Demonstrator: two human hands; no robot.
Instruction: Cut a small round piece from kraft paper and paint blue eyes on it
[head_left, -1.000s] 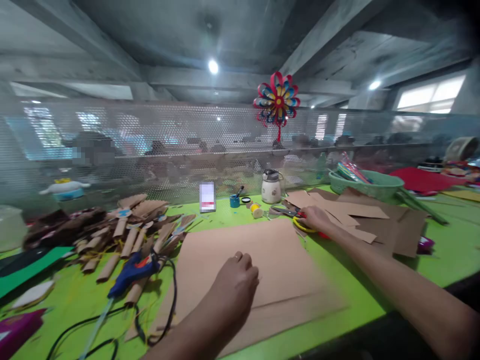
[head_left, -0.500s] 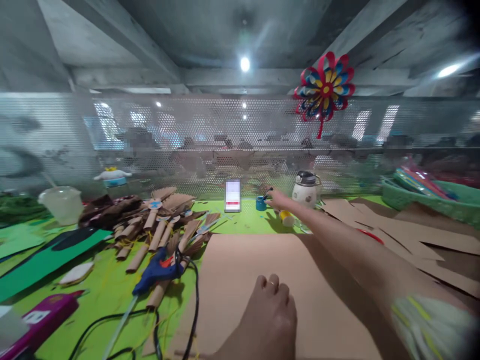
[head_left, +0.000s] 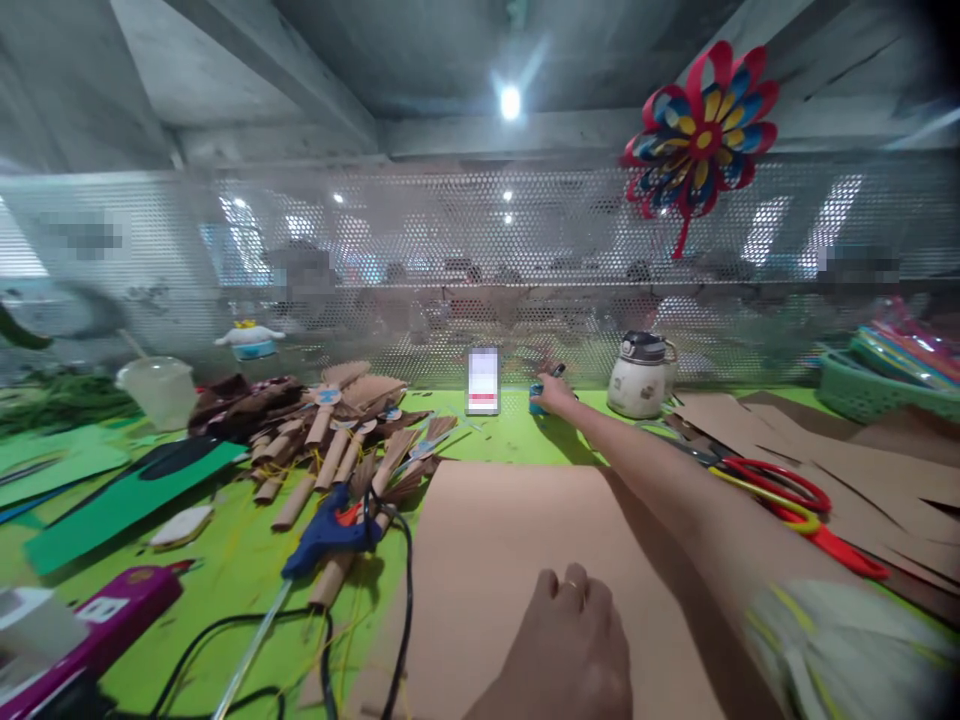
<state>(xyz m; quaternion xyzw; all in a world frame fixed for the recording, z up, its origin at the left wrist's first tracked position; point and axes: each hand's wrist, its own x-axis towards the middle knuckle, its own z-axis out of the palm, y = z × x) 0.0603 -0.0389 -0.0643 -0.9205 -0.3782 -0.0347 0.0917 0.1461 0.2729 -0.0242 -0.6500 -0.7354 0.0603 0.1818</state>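
Observation:
My left hand (head_left: 574, 640) rests on a large sheet of brown paper (head_left: 517, 520), fingers curled under. Whatever lies beneath those fingers, if anything, is hidden. At the far side of the table my right hand (head_left: 555, 393) is closed around a small blue pot (head_left: 535, 400), partly covering it. A dark pen-like stick (head_left: 557, 371) shows just above that hand. Scissors with red handles (head_left: 787, 482) and a yellow-handled pair (head_left: 799, 518) lie to the right, partly behind my right forearm.
A blue glue gun (head_left: 326, 540) with a black cord lies left of the paper, before a pile of brown paper pieces (head_left: 296, 490). A phone (head_left: 482, 382) leans against the mesh screen. A white bottle (head_left: 637, 378), cut brown card (head_left: 750, 425) and green basket (head_left: 885, 390) stand right.
My right hand has gone from the scissors, leaving them behind, leftward and away to the blue pot, and closed on it. The left hand stays on the paper. The view has turned right.

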